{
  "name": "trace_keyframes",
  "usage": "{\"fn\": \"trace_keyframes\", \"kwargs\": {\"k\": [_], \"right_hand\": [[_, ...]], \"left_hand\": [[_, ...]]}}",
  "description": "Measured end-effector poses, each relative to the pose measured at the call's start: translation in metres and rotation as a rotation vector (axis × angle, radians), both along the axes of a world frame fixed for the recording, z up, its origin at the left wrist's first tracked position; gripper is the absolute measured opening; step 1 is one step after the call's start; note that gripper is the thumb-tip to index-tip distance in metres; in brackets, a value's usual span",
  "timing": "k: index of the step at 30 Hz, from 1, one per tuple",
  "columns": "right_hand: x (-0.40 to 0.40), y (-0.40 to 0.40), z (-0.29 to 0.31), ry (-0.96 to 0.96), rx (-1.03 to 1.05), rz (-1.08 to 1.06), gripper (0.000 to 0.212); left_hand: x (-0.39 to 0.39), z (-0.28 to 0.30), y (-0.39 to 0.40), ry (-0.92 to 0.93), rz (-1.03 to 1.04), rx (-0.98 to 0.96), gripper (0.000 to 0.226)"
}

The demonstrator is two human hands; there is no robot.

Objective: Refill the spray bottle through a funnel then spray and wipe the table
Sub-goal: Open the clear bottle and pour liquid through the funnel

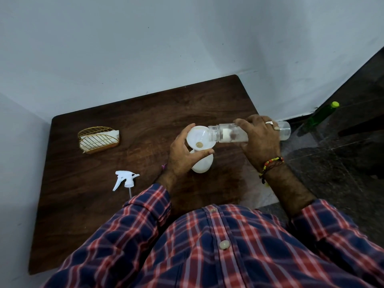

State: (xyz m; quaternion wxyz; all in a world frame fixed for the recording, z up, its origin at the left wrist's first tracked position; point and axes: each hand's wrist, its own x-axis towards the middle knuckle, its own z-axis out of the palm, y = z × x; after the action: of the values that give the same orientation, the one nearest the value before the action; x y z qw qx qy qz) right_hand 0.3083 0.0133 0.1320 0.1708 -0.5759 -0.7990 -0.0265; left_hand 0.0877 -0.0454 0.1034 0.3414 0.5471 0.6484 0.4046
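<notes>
On the dark wood surface, mid-right: a white plastic spray bottle stands with a white funnel seated in its neck.
Left hand: its grip curls round the funnel rim, thumb on the near side, fingers on the far-left side, steadying it.
Right hand: its grip wraps a clear plastic refill bottle round the middle.
Key relation: the clear bottle lies almost level, long axis running left to right, open mouth at the funnel's right lip, base out past the surface's right edge. The right hand is the pouring hand; more tilt at the mouth end would bring liquid into the funnel.
Liquid: I cannot tell whether any is flowing or how much is left.
Stage: refilling, by my reading; spraying and wiping not yet done.
White trigger spray head: lying near-left, well apart from the bottle.
Gold wire napkin holder with white napkins: far-left.
Room: bare wood left and near of the bottle; the right edge is close.
Green bottle with a lime cap: on the floor, far right.
</notes>
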Motion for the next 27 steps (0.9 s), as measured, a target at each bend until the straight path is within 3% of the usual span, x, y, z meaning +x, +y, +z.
{"fn": "trace_keyframes", "kwargs": {"k": [27], "right_hand": [[-0.0033, 0.0002, 0.0000, -0.029, 0.071, 0.008, 0.058]], "left_hand": [[0.0003, 0.0003, -0.0027, -0.029, 0.011, -0.005, 0.095]]}}
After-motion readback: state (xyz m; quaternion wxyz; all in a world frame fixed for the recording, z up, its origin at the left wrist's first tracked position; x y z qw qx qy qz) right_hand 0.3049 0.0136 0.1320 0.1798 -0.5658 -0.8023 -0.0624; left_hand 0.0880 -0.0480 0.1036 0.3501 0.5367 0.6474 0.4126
